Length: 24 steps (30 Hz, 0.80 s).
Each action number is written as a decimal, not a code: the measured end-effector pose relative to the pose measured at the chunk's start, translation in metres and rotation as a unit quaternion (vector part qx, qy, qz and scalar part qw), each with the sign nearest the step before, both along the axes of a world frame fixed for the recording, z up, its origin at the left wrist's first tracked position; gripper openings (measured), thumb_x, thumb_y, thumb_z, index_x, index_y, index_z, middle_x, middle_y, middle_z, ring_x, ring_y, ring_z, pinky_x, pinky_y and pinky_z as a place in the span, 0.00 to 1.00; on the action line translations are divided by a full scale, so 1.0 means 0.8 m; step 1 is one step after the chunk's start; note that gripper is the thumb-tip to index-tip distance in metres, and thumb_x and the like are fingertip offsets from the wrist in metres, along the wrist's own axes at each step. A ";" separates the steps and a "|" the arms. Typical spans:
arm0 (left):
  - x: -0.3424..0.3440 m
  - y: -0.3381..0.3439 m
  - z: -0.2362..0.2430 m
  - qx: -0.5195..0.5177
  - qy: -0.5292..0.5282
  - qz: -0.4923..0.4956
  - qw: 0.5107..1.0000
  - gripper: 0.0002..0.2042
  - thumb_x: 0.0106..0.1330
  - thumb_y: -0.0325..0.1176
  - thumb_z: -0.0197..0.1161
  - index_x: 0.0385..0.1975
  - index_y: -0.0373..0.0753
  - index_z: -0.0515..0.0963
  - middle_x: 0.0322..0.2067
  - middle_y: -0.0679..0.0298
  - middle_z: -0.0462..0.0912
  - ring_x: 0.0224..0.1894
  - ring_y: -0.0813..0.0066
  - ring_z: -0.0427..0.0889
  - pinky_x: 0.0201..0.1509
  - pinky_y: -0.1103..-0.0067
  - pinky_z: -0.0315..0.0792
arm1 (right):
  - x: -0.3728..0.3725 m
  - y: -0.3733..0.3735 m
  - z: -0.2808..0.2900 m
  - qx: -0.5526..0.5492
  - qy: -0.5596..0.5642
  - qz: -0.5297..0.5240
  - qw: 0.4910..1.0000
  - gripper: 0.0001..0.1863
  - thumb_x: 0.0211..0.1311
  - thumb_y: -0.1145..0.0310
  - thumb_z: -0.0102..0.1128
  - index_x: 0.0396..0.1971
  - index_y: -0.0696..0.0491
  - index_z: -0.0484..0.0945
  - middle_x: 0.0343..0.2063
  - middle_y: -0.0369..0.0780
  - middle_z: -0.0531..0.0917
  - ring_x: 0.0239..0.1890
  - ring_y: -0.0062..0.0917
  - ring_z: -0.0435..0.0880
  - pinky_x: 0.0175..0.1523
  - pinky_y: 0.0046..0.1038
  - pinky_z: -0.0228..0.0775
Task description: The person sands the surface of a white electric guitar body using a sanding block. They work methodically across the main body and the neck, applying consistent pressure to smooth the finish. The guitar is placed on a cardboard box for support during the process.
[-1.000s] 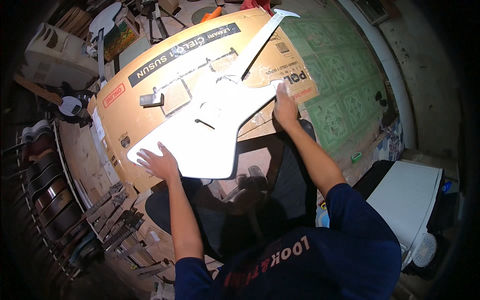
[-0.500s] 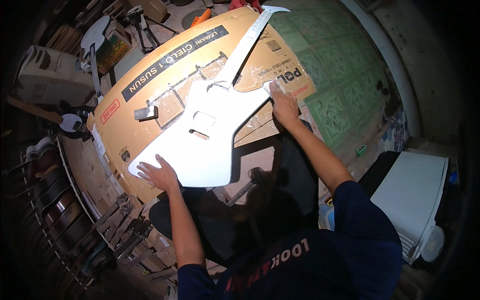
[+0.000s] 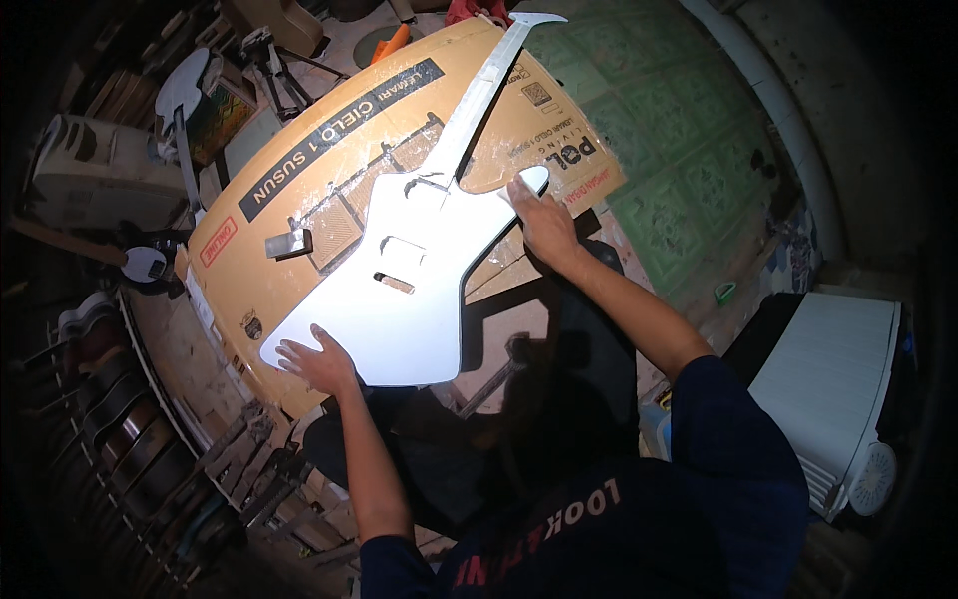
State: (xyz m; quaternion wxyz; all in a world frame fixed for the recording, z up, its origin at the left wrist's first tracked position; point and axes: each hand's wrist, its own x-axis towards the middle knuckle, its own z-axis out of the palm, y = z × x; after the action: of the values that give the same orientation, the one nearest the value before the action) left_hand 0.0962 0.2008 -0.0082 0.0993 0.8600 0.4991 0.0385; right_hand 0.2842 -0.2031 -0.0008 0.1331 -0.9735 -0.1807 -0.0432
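Observation:
A white, unfinished electric guitar (image 3: 414, 290) with an angular body lies on a flattened cardboard box (image 3: 329, 190). Its bare neck points away to the upper right, and open cavities show in the body. My left hand (image 3: 321, 366) lies on the lower left corner of the body with its fingers spread. At the right horn, my right hand (image 3: 547, 228) has its fingers closed together over the edge. Anything small beneath those fingertips is hidden.
A small grey block (image 3: 288, 244) sits on the cardboard left of the guitar. Several guitar bodies (image 3: 125, 419) stand in a rack at lower left. An orange tool (image 3: 392, 42) lies beyond the box. A white appliance (image 3: 828, 384) stands at my right.
My right hand has slid left along the horn, uncovering its tip. My left hand stays spread on the lower corner. The whole view has shifted slightly.

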 end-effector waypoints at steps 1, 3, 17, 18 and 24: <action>-0.002 0.003 -0.002 0.003 -0.003 0.000 1.000 0.41 0.78 0.59 0.48 0.78 0.32 0.50 0.80 0.48 0.47 0.82 0.46 0.43 0.78 0.46 0.55 | 0.004 -0.007 0.006 -0.016 0.003 0.015 1.000 0.29 0.66 0.75 0.47 0.69 0.50 0.73 0.70 0.41 0.75 0.48 0.46 0.84 0.51 0.49 0.76; -0.006 0.007 -0.007 0.011 -0.010 0.000 1.000 0.41 0.78 0.59 0.48 0.78 0.32 0.50 0.80 0.49 0.47 0.82 0.46 0.43 0.77 0.46 0.57 | 0.023 -0.013 0.016 -0.035 0.011 0.006 0.999 0.30 0.66 0.75 0.47 0.70 0.50 0.72 0.70 0.41 0.74 0.48 0.45 0.84 0.51 0.49 0.76; 0.004 -0.011 0.018 -0.015 0.007 0.005 1.000 0.41 0.79 0.59 0.47 0.78 0.30 0.51 0.80 0.46 0.48 0.82 0.46 0.43 0.82 0.55 0.50 | 0.010 -0.004 0.014 0.012 0.002 0.036 0.999 0.26 0.71 0.73 0.45 0.68 0.51 0.72 0.64 0.44 0.80 0.47 0.47 0.84 0.52 0.48 0.75; 0.003 -0.008 0.015 -0.014 0.008 0.006 1.000 0.41 0.78 0.59 0.47 0.78 0.30 0.51 0.80 0.46 0.48 0.82 0.46 0.43 0.82 0.55 0.50 | -0.001 0.002 0.016 -0.031 0.048 0.039 0.998 0.27 0.70 0.74 0.45 0.68 0.50 0.72 0.66 0.42 0.79 0.49 0.44 0.83 0.52 0.48 0.75; -0.004 0.002 -0.003 0.016 -0.022 -0.002 1.000 0.40 0.78 0.58 0.49 0.78 0.33 0.51 0.80 0.49 0.47 0.82 0.47 0.43 0.76 0.44 0.58 | 0.036 -0.021 0.025 -0.074 0.018 -0.029 0.997 0.30 0.68 0.75 0.46 0.71 0.49 0.70 0.69 0.41 0.76 0.49 0.43 0.83 0.52 0.47 0.75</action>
State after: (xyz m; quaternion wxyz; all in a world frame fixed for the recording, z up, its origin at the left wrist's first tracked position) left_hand 0.0934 0.2021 -0.0103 0.0962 0.8616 0.4941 0.0652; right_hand 0.3131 -0.2198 0.0190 0.0627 -0.9861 -0.1528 -0.0160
